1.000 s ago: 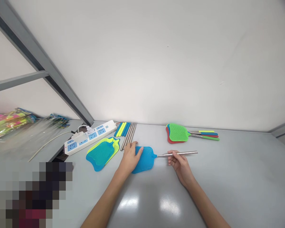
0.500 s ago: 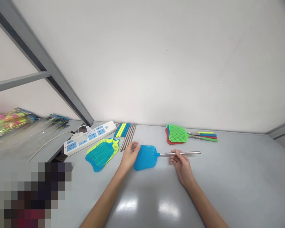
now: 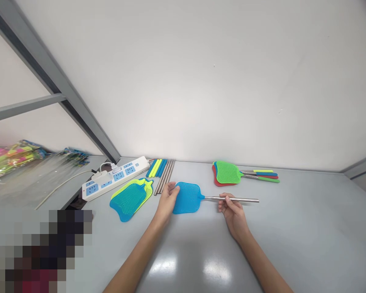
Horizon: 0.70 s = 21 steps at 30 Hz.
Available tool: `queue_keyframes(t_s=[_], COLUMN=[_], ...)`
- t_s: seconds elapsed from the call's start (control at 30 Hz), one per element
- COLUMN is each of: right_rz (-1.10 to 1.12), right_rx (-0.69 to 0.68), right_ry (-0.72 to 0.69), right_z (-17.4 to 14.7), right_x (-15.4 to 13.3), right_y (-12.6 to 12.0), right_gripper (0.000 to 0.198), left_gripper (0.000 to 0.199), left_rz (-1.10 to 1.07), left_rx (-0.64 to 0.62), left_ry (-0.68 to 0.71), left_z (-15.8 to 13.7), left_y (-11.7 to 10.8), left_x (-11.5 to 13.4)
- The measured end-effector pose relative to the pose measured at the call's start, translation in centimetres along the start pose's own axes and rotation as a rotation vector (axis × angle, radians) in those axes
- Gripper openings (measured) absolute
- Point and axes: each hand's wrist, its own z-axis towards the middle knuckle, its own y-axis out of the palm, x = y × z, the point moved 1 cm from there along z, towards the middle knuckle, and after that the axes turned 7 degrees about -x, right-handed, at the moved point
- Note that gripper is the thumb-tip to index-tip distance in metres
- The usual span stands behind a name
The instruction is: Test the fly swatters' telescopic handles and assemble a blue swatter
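My left hand [image 3: 168, 199] grips the left edge of a blue fly swatter head [image 3: 187, 198], thumb on its face. The head joins a bare metal rod [image 3: 247, 200], which my right hand [image 3: 233, 213] pinches near its middle; the rod's right end has no coloured grip. Left of my left hand lie loose swatter heads, a blue one [image 3: 128, 201] on top of a yellow one [image 3: 148, 187]. Behind them several metal rods [image 3: 164, 177] and several blue and yellow grip sleeves [image 3: 157, 167] lie side by side.
A stack of swatters with coloured grips, a green one [image 3: 228, 172] on top, lies at the back by the wall. On the left are a white power strip [image 3: 116, 179] with a cable and plastic packaging [image 3: 49, 167]. A blurred patch covers the lower left.
The blue swatter head has tilted slightly, its lower edge now higher. The rod's right end has dipped a little. Both hands keep their hold.
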Motion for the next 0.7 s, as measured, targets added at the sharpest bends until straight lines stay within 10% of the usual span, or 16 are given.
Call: queue_keyframes(t_s=[0.27, 0.7], right_rz=[0.073, 0.059], right_rx=[0.051, 0.135], right_ry=[-0.047, -0.097], right_z=[0.2, 0.4], right_x=[-0.1, -0.4], right_y=[-0.5, -1.1], right_gripper=[0.012, 0.014], left_gripper=[0.040, 0.037], left_rz=[-0.157, -0.361], left_rx=[-0.012, -0.404], left_ry=[-0.012, -0.132], left_z=[-0.1, -1.7], left_y=[0.0, 2.2], left_x=[0.3, -0.2])
